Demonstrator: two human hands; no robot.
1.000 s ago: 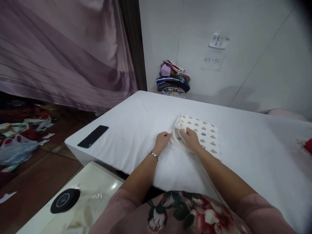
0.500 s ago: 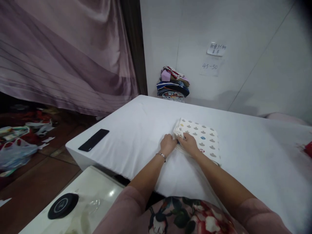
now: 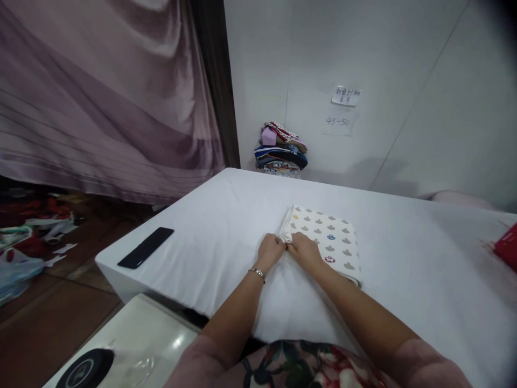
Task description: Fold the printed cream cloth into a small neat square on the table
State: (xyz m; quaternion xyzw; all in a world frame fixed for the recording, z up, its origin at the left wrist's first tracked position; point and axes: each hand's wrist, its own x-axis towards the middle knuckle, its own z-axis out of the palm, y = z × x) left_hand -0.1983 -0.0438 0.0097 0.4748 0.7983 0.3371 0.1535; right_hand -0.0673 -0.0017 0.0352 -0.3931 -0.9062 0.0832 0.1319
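A white folded cloth [image 3: 335, 237] with grey, blue, red and yellow printed shapes lies flat on the white-covered table [image 3: 226, 215]. At its near-left corner, my left hand [image 3: 270, 250] has its fingers pinched on the edge; a bracelet circles that wrist. My right hand [image 3: 305, 250] is closed on the same corner, its fingertips close against the left ones. Part of the corner is hidden by the fingers. Something thin and see-through seems to hang under the right forearm, but I cannot make it out clearly.
A black phone-like slab [image 3: 146, 248] lies at the table's left end. Below it stands a pale glossy surface [image 3: 145, 328] with a round black object [image 3: 86, 369]. Folded clothes [image 3: 280, 148] are stacked by the wall. A curtain [image 3: 121, 97] hangs left; something red [image 3: 507, 248] lies right.
The view has tilted and shifted slightly, so the table sits lower. Both hands stay together at the cloth's corner, with the fingers moved a little along it.
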